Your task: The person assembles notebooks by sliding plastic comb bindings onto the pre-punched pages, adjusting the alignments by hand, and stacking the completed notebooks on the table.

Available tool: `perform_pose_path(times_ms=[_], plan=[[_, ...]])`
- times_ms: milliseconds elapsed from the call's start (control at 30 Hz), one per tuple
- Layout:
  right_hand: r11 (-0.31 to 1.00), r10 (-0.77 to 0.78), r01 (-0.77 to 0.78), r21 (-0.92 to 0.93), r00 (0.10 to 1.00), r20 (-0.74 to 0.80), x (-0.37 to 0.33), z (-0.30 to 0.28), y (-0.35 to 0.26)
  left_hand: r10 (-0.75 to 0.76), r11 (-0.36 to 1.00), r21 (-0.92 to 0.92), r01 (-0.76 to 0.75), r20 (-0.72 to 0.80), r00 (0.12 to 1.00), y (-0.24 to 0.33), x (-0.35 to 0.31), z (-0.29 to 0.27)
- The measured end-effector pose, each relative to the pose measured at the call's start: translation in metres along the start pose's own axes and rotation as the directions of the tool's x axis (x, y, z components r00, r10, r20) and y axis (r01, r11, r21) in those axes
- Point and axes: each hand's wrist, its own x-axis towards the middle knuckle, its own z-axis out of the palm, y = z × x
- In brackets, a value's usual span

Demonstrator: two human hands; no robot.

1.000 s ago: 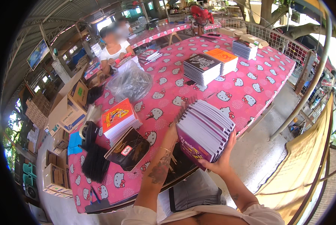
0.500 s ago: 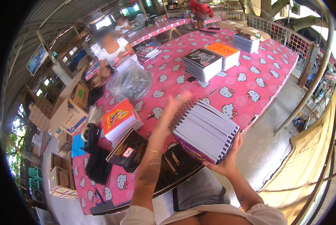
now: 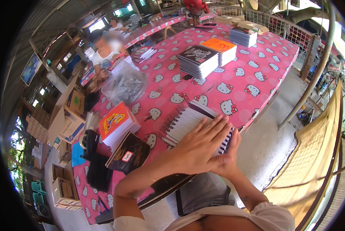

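Note:
A stack of spiral-bound notebooks (image 3: 182, 124) rests on its side at the table's near edge, white page edges up and black wire coils along both ends. Across its top lies my left hand (image 3: 203, 145), flat with fingers stretched out. My right hand (image 3: 227, 162) grips the stack's near right end, partly hidden behind the left hand. Left of them is a dark brown glossy cover or pouch (image 3: 129, 153) with a small red-edged label. Beyond that sits a stack of red-covered notebooks (image 3: 118, 121).
A black-covered stack (image 3: 197, 61) and an orange-covered stack (image 3: 220, 50) stand farther back on the pink patterned table (image 3: 214, 90). Black wire coils (image 3: 99, 175) and a tape dispenser (image 3: 88, 142) lie left. A clear plastic bag (image 3: 125, 82) sits near a seated co-worker (image 3: 103, 54).
My left hand has come from the stack's far left side onto its top. The notebook stack sits slightly lower in view, and the whole view has shifted a little.

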Motion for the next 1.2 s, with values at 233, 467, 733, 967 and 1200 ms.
perform_pose_path(times_ms=[233, 467, 733, 967, 1200], plan=[[0.995, 0.068, -0.071, 0.067, 0.997, 0.045, 0.006, -0.006, 0.0, -0.095, 0.99, -0.104, 0.091, -0.032, 0.995, -0.029, 0.009, -0.003], [0.993, 0.064, -0.072, 0.095, 0.994, 0.088, -0.014, 0.003, 0.004, -0.514, 0.049, -0.975, -0.219, -0.213, 0.831, -0.176, -0.019, 0.023], [0.991, 0.121, -0.123, 0.059, 0.992, 0.04, -0.018, -0.002, 0.014, -0.616, -0.458, -0.844, -0.279, 0.074, 0.784, -0.116, -0.024, 0.099], [0.979, 0.083, -0.082, 0.185, 0.997, 0.002, -0.021, 0.012, 0.02, -0.639, -0.476, -0.83, -0.291, 0.098, 0.763, -0.101, -0.034, 0.103], [0.298, 0.442, -0.694, 0.655, 0.709, 0.55, 0.122, 0.007, 0.044, -0.703, -0.429, -0.872, -0.236, 0.158, 0.693, -0.121, -0.022, 0.069]])
